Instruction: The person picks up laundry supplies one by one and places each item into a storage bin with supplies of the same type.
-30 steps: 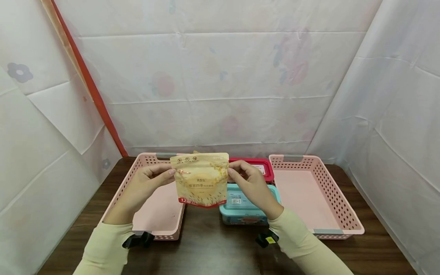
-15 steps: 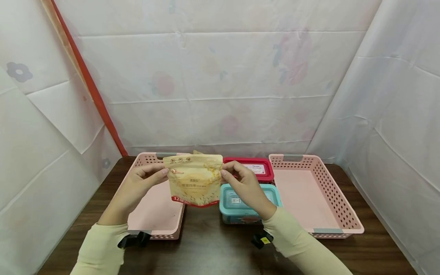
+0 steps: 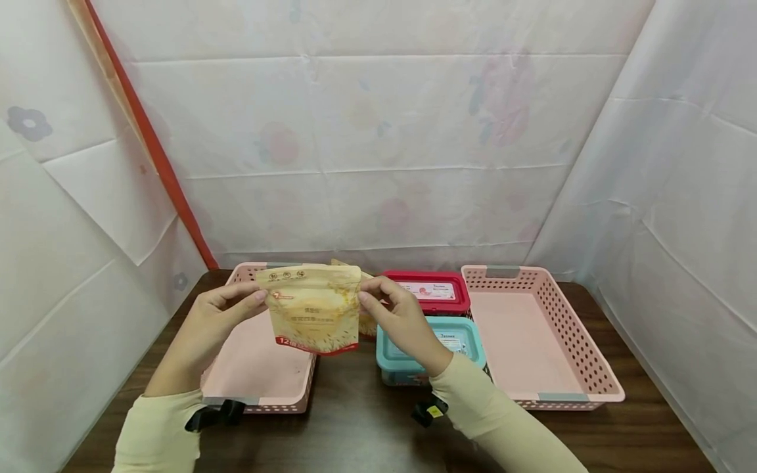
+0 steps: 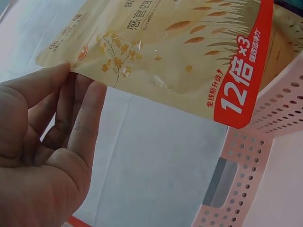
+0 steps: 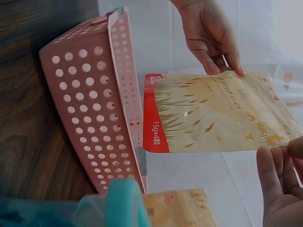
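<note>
A flat yellow pouch with a red bottom band and printed wheat stalks hangs upright in the air over the right part of the left pink basket. My left hand pinches its left edge near the top between thumb and fingers. At the opposite edge, the thumb and fingers of my right hand pinch it too. The right wrist view shows the pouch stretched between both hands. Behind it, partly hidden, stands a second yellow pouch.
A teal lidded box sits right of centre on the dark wooden table, under my right forearm. Behind it is a red lidded box. A second pink basket stands at the right. White curtains enclose the back and sides.
Both hands have moved left, carrying the pouch with them. More of the second pouch and of the red box now shows behind it.
</note>
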Available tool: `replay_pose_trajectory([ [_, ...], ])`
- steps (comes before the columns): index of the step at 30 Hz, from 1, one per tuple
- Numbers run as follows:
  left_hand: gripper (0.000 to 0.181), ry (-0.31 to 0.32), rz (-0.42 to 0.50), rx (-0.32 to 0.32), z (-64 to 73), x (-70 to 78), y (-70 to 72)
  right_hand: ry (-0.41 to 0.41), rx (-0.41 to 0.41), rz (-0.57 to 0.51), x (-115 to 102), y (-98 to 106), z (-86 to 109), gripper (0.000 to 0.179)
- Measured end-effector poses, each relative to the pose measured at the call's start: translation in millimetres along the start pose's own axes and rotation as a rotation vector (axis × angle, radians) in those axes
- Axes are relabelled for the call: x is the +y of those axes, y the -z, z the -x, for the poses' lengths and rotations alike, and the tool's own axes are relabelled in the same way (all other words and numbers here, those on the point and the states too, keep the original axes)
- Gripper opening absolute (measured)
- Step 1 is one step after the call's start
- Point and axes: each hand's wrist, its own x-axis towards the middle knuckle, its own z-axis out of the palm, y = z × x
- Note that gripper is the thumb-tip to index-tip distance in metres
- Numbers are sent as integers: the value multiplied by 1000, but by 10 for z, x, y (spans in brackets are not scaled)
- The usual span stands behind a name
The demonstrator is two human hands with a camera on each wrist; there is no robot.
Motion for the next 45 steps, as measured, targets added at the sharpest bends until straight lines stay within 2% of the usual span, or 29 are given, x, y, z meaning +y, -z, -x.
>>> replay_pose_trajectory([
  [9, 28, 78, -27, 61, 92, 8, 109, 23, 8, 6, 32, -165, -93, 20],
  [14, 27, 91, -10, 103, 120, -35, 163, 1, 6, -2, -173, -270, -102, 19],
  [16, 26, 68, 26, 109, 125, -51, 189, -23, -6, -20, -230, -301, -107, 20],
  [22, 24, 58, 27, 149, 130, -46, 226, -17, 4, -14, 29, -369, -207, 22],
  [29, 23, 47, 68, 175, 98, -48, 252, 33, 55, -32, 88, -435, -266, 20],
  [37, 22, 19, 158, 214, 41, -87, 356, 46, 61, -32, 118, -546, -387, 21],
  [39, 22, 28, 156, 229, 14, -96, 374, 45, 68, -39, 134, -576, -419, 20],
  [45, 26, 88, 75, 296, -52, -117, 409, 45, 103, -30, 221, -687, -500, 18],
])
